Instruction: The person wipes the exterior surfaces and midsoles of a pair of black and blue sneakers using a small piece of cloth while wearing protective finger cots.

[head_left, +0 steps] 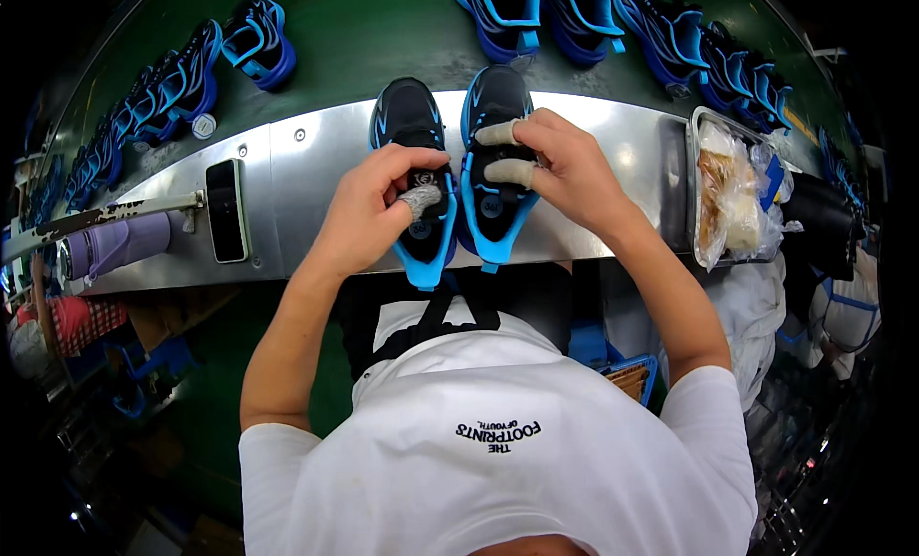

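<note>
Two black sneakers with bright blue trim stand side by side in front of me, toes pointing away. My left hand [369,206] is closed at the tongue of the left sneaker [407,115], its thumb in a grey finger cover and its index finger bent across the laces. On the right sneaker [498,96], my right hand [574,168] grips the lace area from the right side. Its thumb and index finger wear beige covers and lie across the top with a small gap. The other right fingers are partly hidden. Round stickers show on both insoles.
The sneakers rest on a metal ledge [316,182] along a green surface [364,29]. More blue-trimmed sneakers [258,44] stand in rows farther off. A phone [227,211] and a purple bottle [129,245] are at left. A metal tray [694,187] with plastic-wrapped items sits right.
</note>
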A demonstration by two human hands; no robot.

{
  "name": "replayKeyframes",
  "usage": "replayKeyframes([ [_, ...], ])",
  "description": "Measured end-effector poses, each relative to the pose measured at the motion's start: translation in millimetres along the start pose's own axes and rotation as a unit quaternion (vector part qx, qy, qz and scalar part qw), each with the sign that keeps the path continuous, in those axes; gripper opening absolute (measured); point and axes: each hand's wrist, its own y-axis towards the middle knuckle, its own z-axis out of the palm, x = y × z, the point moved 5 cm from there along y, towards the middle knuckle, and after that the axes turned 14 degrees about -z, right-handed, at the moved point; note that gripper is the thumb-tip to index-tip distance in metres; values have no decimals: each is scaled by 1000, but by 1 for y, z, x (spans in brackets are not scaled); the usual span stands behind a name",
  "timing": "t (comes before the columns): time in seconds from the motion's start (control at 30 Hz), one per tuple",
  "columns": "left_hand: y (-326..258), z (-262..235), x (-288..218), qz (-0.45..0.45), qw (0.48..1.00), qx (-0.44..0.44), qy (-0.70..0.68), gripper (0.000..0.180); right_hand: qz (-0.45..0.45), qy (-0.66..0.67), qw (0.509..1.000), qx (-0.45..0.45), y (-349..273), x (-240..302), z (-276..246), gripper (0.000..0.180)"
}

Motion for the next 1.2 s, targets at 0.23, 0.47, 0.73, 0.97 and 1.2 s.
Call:
replayKeyframes([
  [0.23,-3,0,-4,32,990,-82,108,35,14,70,997,29,2,-4,-2,48],
  [0.47,-16,-3,-25,111,959,-200,164,25,46,108,993,14,-1,-12,-2,39],
  [0.73,-17,84,-13,-265,866,158,-393,27,77,69,995,-4,0,-6,-7,51],
  [0.97,-6,98,-12,-299,837,94,-449,27,16,-1,999,-41,-6,-8,-1,40],
  [1.2,-10,99,-12,-306,838,94,-442,27,73,123,990,-7,-3,-14,-1,48],
])
